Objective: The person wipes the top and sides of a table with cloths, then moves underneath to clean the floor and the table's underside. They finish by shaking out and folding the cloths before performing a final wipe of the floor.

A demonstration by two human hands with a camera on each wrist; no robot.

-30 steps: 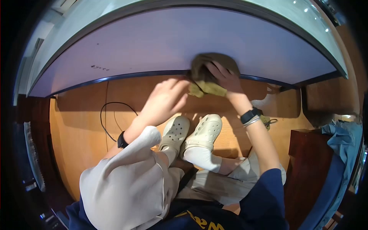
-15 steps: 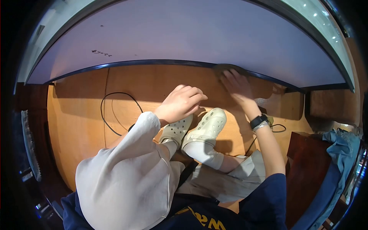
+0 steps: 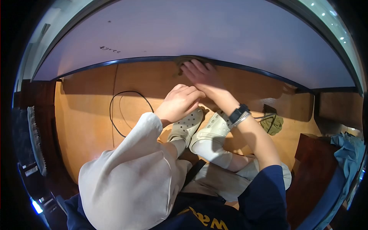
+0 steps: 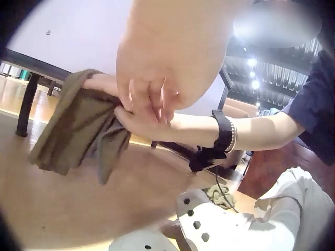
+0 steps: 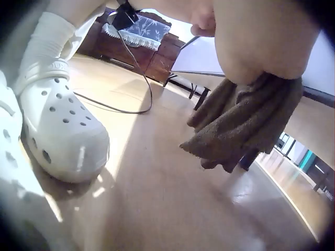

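Note:
A brown-olive cloth (image 4: 68, 130) hangs in loose folds from my right hand (image 3: 203, 76), at the near edge of a broad whitish panel (image 3: 184, 30). My right fingers lie over the cloth at that dark-trimmed edge, while the thumb grips from below in the left wrist view. In the right wrist view, the cloth's free end droops above the floor. My left hand (image 3: 181, 100) holds nothing; its fingers curl loosely, close beside the right wrist and overlapping it in the left wrist view.
Below are pale clogs (image 3: 214, 130) on a wooden floor (image 3: 84, 122). A thin black cable (image 3: 111, 109) loops at left. A crumpled olive cloth (image 3: 273, 124) lies at right, by dark red wooden furniture (image 3: 314, 161) with blue fabric (image 3: 347, 153) on it.
My right hand first swept with the cloth from the panel's surface down to its edge at right, then moved left along the edge. The left hand drew back from the cloth.

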